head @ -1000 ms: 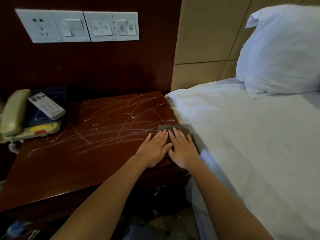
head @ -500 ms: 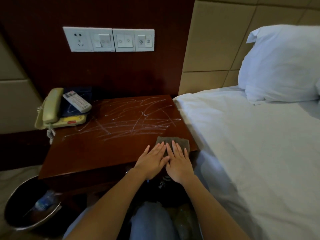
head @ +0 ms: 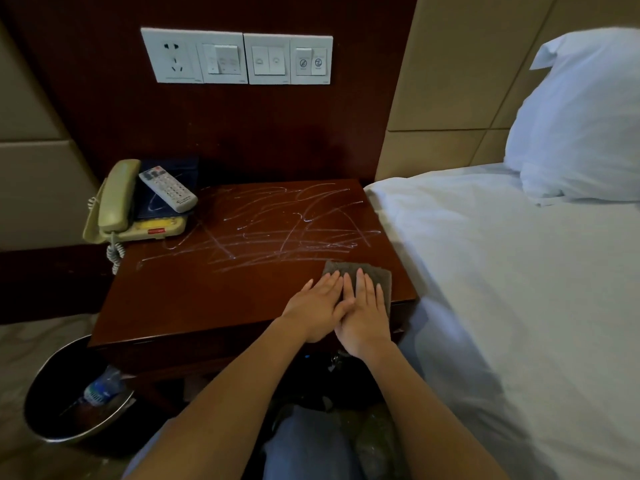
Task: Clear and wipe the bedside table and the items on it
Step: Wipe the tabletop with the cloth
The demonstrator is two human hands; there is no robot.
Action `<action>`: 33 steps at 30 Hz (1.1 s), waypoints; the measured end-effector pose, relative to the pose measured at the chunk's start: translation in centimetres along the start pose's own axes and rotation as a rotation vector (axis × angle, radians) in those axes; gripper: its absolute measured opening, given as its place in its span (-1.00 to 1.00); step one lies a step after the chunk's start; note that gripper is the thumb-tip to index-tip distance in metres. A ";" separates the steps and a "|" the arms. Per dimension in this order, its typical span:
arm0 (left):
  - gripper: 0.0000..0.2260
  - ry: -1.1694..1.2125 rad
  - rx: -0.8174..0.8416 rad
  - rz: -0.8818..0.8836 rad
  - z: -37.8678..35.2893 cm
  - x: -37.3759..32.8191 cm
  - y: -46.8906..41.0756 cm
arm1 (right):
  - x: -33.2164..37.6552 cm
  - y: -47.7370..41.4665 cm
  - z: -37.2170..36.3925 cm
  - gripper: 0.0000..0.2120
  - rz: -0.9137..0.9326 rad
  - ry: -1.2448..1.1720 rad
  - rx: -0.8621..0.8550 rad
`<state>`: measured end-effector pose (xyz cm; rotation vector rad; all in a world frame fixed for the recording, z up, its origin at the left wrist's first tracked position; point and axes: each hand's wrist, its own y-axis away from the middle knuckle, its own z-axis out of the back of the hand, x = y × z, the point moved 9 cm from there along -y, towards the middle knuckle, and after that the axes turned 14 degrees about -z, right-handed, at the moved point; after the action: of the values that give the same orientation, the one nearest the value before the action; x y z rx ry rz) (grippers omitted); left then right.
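Observation:
The dark wooden bedside table (head: 194, 299) carries white scribbled streaks across its back half. A grey cloth (head: 372, 271) lies flat at the table's front right corner. My left hand (head: 317, 308) and my right hand (head: 365, 313) press side by side on the cloth with straight fingers, covering its near part. At the back left stands a beige telephone (head: 119, 202) with a white remote control (head: 168, 188) lying on a dark blue folder (head: 180, 169).
A bed with white sheet (head: 502, 289) touches the table's right side, with a pillow (head: 581, 123) at its head. A round bin (head: 74, 396) holding a plastic bottle sits on the floor at left. Wall switches and socket (head: 237, 58) hang above.
The camera has pulled back and up, so the bin and floor came into view. Both hands stay flat on the cloth, which has slid slightly toward the front edge.

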<state>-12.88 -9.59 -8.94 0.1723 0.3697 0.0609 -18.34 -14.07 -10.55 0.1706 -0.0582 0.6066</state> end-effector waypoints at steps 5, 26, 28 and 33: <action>-0.45 0.007 -0.027 -0.001 1.5 1.7 -3.9 | -0.1 -5.1 0.5 -0.20 -0.015 0.018 0.136; -0.52 0.147 -0.078 0.042 8.3 11.6 -15.4 | 1.5 -22.2 3.8 -0.34 0.047 -0.042 0.071; -0.52 0.110 -0.053 0.044 8.1 10.8 -14.5 | 1.3 -21.0 3.6 -0.34 0.041 -0.035 0.086; -0.51 0.058 -0.032 0.051 6.2 7.4 -11.2 | 0.3 -15.7 3.0 -0.32 0.013 -0.025 0.110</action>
<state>-3.45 -20.89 -7.87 0.1486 0.4224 0.1225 -9.17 -27.11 -9.84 0.2843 -0.0499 0.6207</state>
